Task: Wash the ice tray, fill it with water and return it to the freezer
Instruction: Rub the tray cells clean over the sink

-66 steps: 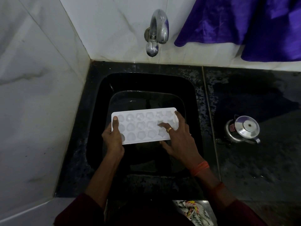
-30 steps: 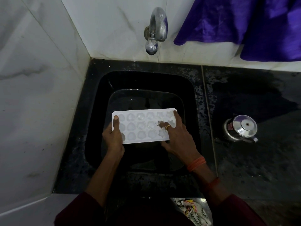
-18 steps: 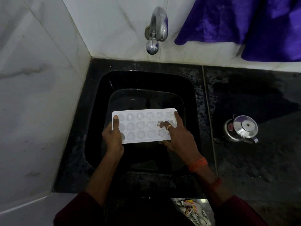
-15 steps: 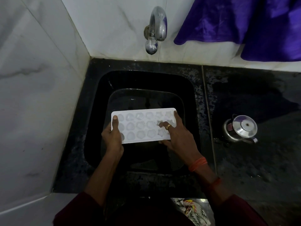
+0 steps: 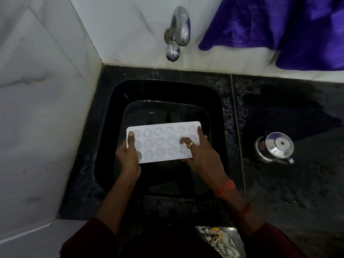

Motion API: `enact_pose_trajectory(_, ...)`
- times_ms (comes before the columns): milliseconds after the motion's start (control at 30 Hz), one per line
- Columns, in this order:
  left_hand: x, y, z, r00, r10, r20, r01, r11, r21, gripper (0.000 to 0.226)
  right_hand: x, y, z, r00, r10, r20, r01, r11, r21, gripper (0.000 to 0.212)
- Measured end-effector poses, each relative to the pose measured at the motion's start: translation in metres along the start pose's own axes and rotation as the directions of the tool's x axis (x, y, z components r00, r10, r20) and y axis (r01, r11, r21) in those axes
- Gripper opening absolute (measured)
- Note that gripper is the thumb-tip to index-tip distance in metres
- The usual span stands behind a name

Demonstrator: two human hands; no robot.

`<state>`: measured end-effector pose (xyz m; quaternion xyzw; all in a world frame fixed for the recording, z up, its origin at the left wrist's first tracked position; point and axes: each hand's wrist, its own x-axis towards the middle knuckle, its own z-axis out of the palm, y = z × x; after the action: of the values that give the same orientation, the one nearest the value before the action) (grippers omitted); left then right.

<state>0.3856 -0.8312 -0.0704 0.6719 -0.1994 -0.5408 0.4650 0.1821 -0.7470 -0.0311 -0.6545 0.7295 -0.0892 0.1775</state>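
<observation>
A white ice tray [image 5: 162, 141] with several star and round moulds is held level over the black sink [image 5: 106, 127]. My left hand [image 5: 129, 157] grips its left end, thumb on top. My right hand [image 5: 200, 155] holds the right end, with ringed fingers pressed into the moulds there. The steel tap [image 5: 176, 34] juts from the white wall above the sink; no water stream shows.
A steel kettle-like pot [image 5: 275, 148] stands on the wet black counter [image 5: 297, 183] to the right. A purple cloth [image 5: 288, 27] hangs at the top right. White marble walls [image 5: 42, 108] close in the left and back sides.
My right fingers have shifted slightly over the right-hand moulds. The tray and my left hand have stayed almost in place.
</observation>
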Motion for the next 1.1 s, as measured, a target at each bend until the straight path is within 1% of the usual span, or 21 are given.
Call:
enact_pose_trajectory(67, 0.000, 0.000, 0.000, 1.000, 0.002, 0.002, -0.002, 1.000, -0.005, 0.027, 0.000, 0.000, -0.001, 1.000, -0.005, 0.004, 0.005, 1.000, 0.003, 0.048)
enact_pose_trajectory(133, -0.001, 0.000, 0.000, 1.000, 0.003, -0.001, -0.003, 1.000, -0.009, 0.025, -0.001, 0.001, -0.003, 1.000, -0.005, -0.001, 0.005, 1.000, 0.021, 0.052)
enact_pose_trajectory(300, -0.005, -0.001, 0.000, 1.000, -0.001, -0.006, 0.001, 1.000, -0.003, 0.023, 0.002, 0.001, -0.012, 1.000, 0.024, 0.019, -0.024, 0.999, -0.023, 0.088)
enact_pose_trajectory(400, -0.006, 0.000, 0.000, 1.000, -0.003, 0.008, 0.003, 1.000, -0.001, 0.024, 0.008, -0.001, -0.018, 0.997, 0.024, 0.080, -0.021, 0.999, -0.033, 0.100)
enact_pose_trajectory(500, -0.007, 0.002, 0.002, 0.999, 0.018, 0.039, -0.018, 1.000, -0.002, 0.022, 0.014, -0.003, -0.024, 0.990, 0.028, 0.140, -0.026, 1.000, -0.017, 0.099)
enact_pose_trajectory(667, -0.009, 0.005, 0.003, 0.998, 0.031, 0.054, -0.031, 1.000, 0.002, 0.022, 0.023, -0.004, -0.029, 0.985, -0.005, 0.174, 0.027, 0.992, -0.126, 0.112)
enact_pose_trajectory(867, -0.009, 0.005, 0.003, 0.999, 0.007, 0.049, -0.007, 1.000, 0.002, 0.022, 0.027, -0.002, -0.031, 0.975, -0.014, 0.221, 0.052, 0.984, -0.168, 0.114)
enact_pose_trajectory(967, -0.009, 0.005, 0.003, 0.999, 0.007, 0.051, -0.007, 1.000, 0.004, 0.024, 0.028, -0.001, -0.030, 0.972, -0.009, 0.234, 0.056, 0.979, -0.195, 0.115)
enact_pose_trajectory(1100, -0.009, 0.007, 0.005, 0.999, 0.014, 0.043, -0.014, 1.000, 0.006, 0.020, 0.029, -0.001, -0.030, 0.978, -0.012, 0.208, 0.057, 0.975, -0.215, 0.118)
